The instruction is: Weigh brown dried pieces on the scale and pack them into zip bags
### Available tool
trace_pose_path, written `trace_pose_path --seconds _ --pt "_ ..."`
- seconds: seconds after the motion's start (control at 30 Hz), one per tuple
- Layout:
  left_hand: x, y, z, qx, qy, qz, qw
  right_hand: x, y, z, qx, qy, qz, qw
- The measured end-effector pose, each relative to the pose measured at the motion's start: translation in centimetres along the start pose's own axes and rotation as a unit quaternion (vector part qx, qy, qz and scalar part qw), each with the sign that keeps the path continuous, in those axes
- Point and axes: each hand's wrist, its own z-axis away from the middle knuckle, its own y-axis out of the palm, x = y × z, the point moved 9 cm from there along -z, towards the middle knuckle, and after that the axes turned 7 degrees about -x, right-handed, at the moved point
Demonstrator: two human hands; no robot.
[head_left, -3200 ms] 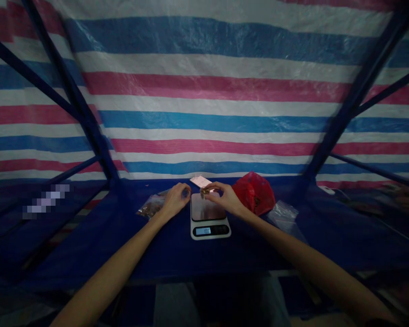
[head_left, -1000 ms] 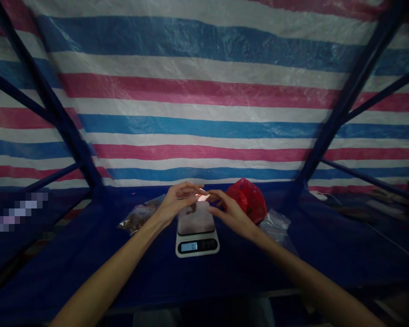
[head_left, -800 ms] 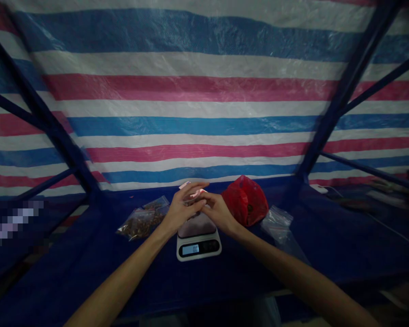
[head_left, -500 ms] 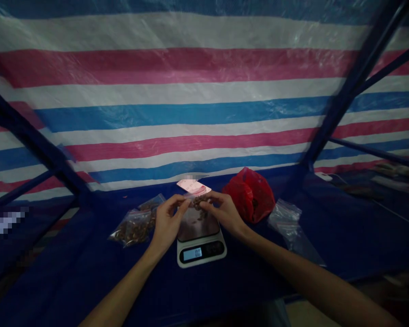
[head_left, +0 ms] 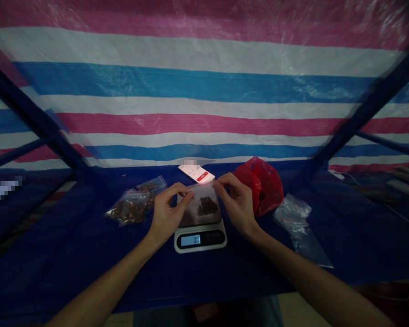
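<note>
My left hand (head_left: 172,206) and my right hand (head_left: 236,200) pinch the two top corners of a clear zip bag (head_left: 204,193). Small brown pieces (head_left: 207,206) lie in a clump in the bag; I cannot tell what they are. The bag hangs over the dark plate of a white digital scale (head_left: 201,243), whose display reads 0.0. Whether the bag touches the plate is not clear. Just behind the scale lies a lit phone (head_left: 197,173).
Filled zip bags (head_left: 132,206) lie to the left. A red plastic bag (head_left: 266,186) stands at the right, beside flat zip bags (head_left: 296,218). All rest on a blue surface (head_left: 122,263). Blue posts (head_left: 357,109) and a striped sheet (head_left: 197,104) rise behind.
My right hand has moved off the brown pieces to the bag's top right corner. The bag is now spread between both hands, pieces hanging inside. The view has tilted down.
</note>
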Motion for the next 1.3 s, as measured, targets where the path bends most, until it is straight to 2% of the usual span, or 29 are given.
trace_pose_path --seconds 0.07,0.2,0.33,0.6,0.83,1.1,1.3 --pt "-0.1 -0.1 0.0 -0.007 -0.004 0.014 1.0 0.5 -0.1 0.2 -0.018 -0.01 -0.002 1.0" --pt "-0.2 -0.2 0.1 -0.026 -0.017 0.032 0.999 1.2 0.6 0.5 -0.01 -0.028 -0.002 1.0" --pt "-0.2 -0.2 0.2 -0.035 -0.019 0.048 0.998 0.6 0.0 0.5 -0.045 -0.019 0.006 0.999" --pt "0.4 0.2 0.5 -0.011 -0.049 0.037 0.998 -1.5 0.9 0.8 0.015 0.055 -0.052 0.997" --pt "0.8 0.1 0.5 -0.014 -0.066 0.024 0.997 -2.2 3.2 1.9 0.13 0.096 -0.089 0.983" --pt "0.9 -0.3 0.2 -0.019 -0.069 0.024 0.997 -2.8 2.7 1.3 0.115 0.138 -0.126 0.976" --pt "1.6 -0.1 0.3 -0.017 -0.083 0.032 0.996 -3.2 2.9 1.2 0.128 0.16 -0.154 0.967"
